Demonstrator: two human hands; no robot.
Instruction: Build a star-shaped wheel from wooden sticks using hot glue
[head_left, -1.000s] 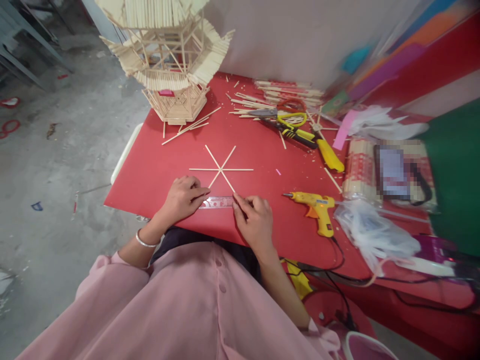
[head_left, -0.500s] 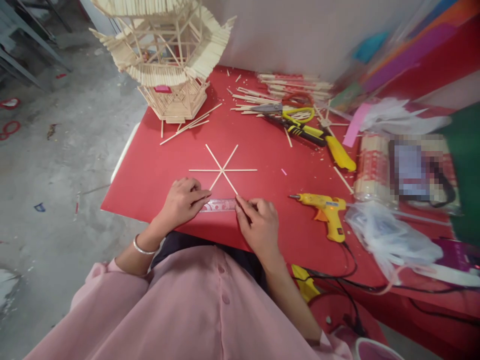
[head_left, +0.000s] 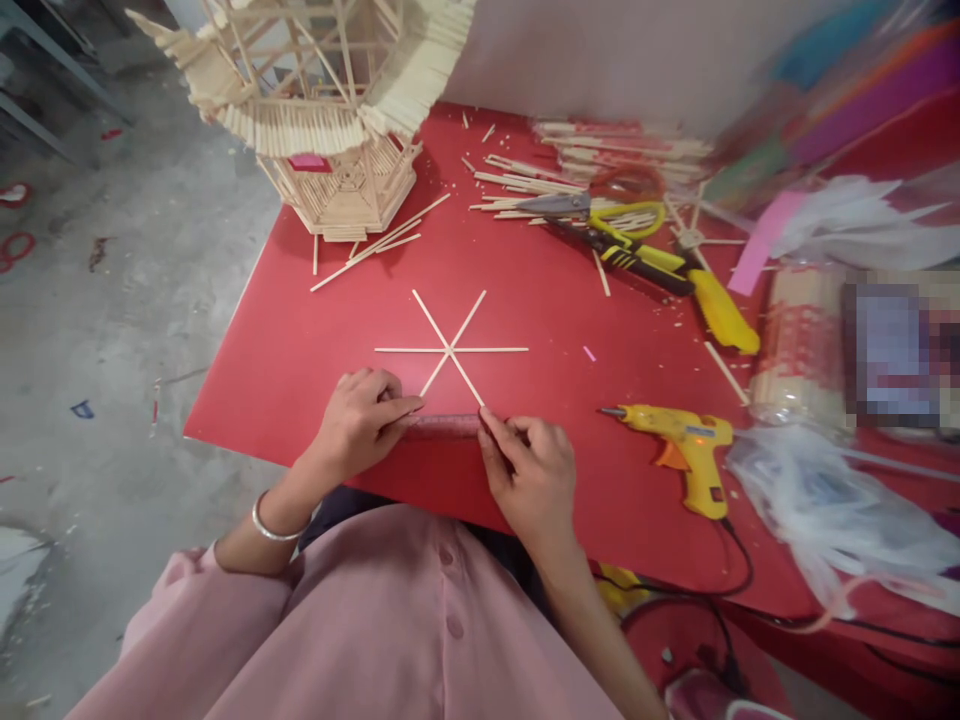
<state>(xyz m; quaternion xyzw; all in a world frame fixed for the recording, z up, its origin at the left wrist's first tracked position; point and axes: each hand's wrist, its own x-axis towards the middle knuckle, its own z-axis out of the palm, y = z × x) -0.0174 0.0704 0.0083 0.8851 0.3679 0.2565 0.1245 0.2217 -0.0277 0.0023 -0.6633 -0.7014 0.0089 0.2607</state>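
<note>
A clear ruler [head_left: 444, 426] lies flat near the front edge of the red table [head_left: 300, 330]. My left hand [head_left: 358, 424] has its fingers curled onto the ruler's left end. My right hand [head_left: 531, 477] pinches the ruler's right end, fingers closed. Just beyond the ruler lies a six-armed star of thin wooden sticks [head_left: 450, 349], its near-right arm ending close to my right fingertips.
A tall stick-built tower model [head_left: 330, 110] stands at the back left. Loose sticks, scissors [head_left: 592, 212] and a yellow-handled cutter [head_left: 675, 275] lie at the back. A yellow glue gun [head_left: 686, 450], its cord, plastic bags and stick bundles crowd the right side.
The camera has tilted down and closer. Both hands stay on the ruler's ends, and the ruler looks slightly turned or tilted, its markings less visible.
</note>
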